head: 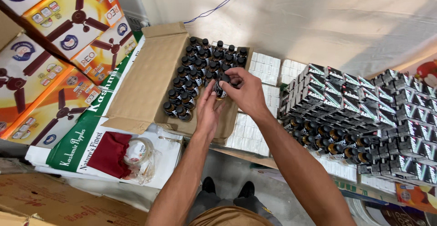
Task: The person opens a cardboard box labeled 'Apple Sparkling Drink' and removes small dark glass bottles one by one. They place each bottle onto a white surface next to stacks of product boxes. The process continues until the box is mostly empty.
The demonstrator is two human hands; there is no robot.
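Observation:
A small dark glass bottle [220,88] with a black cap is held upright between both hands above an open cardboard box [136,94]. My left hand [207,110] cups the bottle from below. My right hand [246,92] grips it at the cap from above. Inside the box stand several more black-capped bottles [195,71] in tight rows along its far and left side.
Stacks of small black-and-white cartons [364,103] and a row of loose bottles [327,139] sit to the right. Flat white packs [266,67] lie beyond the box. Large orange fan cartons [59,48] stand left; a tape roll [137,151] and red cloth [109,153] lie nearby.

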